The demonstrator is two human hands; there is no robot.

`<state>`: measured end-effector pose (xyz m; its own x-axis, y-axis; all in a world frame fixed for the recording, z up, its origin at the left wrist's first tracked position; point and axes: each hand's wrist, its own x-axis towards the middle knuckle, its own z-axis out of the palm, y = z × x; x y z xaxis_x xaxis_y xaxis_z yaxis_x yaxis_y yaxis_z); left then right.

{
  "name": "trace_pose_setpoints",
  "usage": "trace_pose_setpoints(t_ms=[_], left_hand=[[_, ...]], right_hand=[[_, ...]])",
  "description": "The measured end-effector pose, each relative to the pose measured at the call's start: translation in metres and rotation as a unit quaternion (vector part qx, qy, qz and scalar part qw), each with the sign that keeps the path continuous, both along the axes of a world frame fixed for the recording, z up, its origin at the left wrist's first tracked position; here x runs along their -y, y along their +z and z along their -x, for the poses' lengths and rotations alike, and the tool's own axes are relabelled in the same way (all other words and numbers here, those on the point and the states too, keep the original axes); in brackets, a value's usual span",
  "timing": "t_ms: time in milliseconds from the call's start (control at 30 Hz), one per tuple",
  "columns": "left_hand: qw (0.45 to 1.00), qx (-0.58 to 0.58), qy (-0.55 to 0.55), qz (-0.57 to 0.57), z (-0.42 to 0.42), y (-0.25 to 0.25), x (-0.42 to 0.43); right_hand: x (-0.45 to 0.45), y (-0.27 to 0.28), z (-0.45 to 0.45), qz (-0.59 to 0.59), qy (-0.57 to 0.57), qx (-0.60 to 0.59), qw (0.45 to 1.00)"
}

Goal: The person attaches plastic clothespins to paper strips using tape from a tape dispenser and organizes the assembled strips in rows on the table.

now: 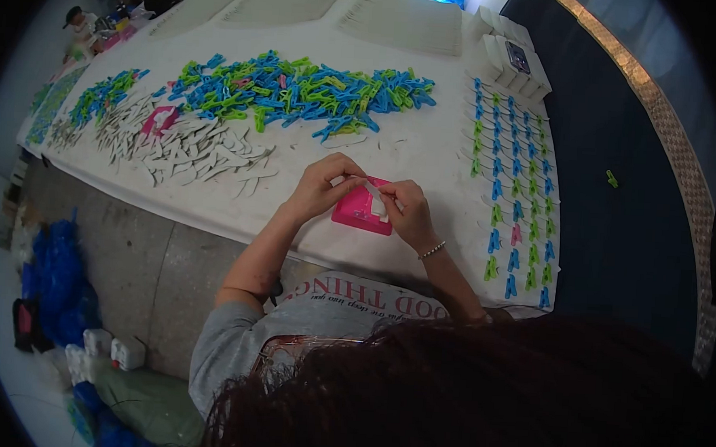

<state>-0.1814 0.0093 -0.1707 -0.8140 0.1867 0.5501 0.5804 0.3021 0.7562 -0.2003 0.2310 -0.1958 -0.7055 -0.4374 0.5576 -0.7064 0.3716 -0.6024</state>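
Note:
A small pale strip (373, 189) is held between my two hands above a shallow pink tray (350, 216). My left hand (326, 187) pinches its upper left end with thumb and forefinger. The fingers of my right hand (408, 213) are closed on the other end; a bead bracelet circles that wrist. In the tray sits a white folded pad (379, 209), partly covered by my right hand. To the left spreads a loose pile of pale curved strips (208, 155). Behind it lies a large heap of blue and green clothespins (300, 91).
Clothespins with pale strips stand in columns along the right side (515, 191). White boxes with a phone (517, 58) on top are at the back right. A second pink tray (160, 121) rests among the strips. Another person (83, 27) is at the far left.

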Motion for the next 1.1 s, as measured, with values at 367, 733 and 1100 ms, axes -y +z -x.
trace_pose_setpoints(t_ms=[367, 733, 1100], left_hand=[[0.992, 0.0, -0.009, 0.129, 0.005, -0.018, -0.014], [0.99, -0.014, -0.038, 0.132, 0.015, -0.01, -0.043], [0.991, 0.111, -0.05, -0.062, 0.004, -0.006, -0.026]], right_hand=[[-0.033, 0.004, -0.008, -0.077, -0.055, -0.073, 0.993], [-0.021, 0.032, -0.001, 0.181, -0.005, 0.146, 0.973], [0.002, 0.005, -0.001, 0.089, -0.006, 0.165, 0.982]])
